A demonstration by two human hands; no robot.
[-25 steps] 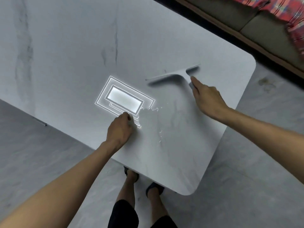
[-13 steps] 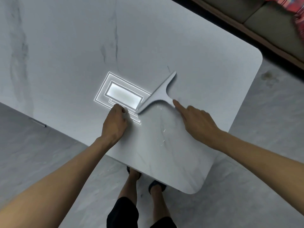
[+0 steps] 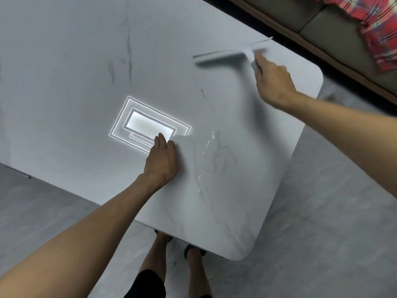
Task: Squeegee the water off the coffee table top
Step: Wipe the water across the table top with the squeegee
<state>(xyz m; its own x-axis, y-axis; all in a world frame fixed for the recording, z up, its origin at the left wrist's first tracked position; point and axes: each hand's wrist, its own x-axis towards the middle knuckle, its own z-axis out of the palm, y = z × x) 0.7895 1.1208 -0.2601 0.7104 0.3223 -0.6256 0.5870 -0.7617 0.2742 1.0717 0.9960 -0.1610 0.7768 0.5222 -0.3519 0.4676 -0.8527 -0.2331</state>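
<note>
The coffee table top (image 3: 75, 61) is pale grey marble with dark veins and rounded corners. A thin trail of water (image 3: 204, 151) glints on it, running from the middle toward the near corner. My right hand (image 3: 272, 82) grips the handle of a grey squeegee (image 3: 225, 54) near the far right edge, its long blade lying across the surface; both are blurred by motion. My left hand (image 3: 162, 160) rests on the table with fingers together, just left of the water, its fingertips over a bright reflection.
A ceiling light reflection (image 3: 148, 124) glows on the table's middle. A brown sofa (image 3: 311, 20) with a red plaid cloth (image 3: 380, 29) runs along the far right. Grey floor tiles (image 3: 322, 244) surround the table. My legs and feet (image 3: 182, 252) stand at the near edge.
My right hand has swung the squeegee from beside my left hand at the table's middle back up to the far right edge. My left hand stayed put.
</note>
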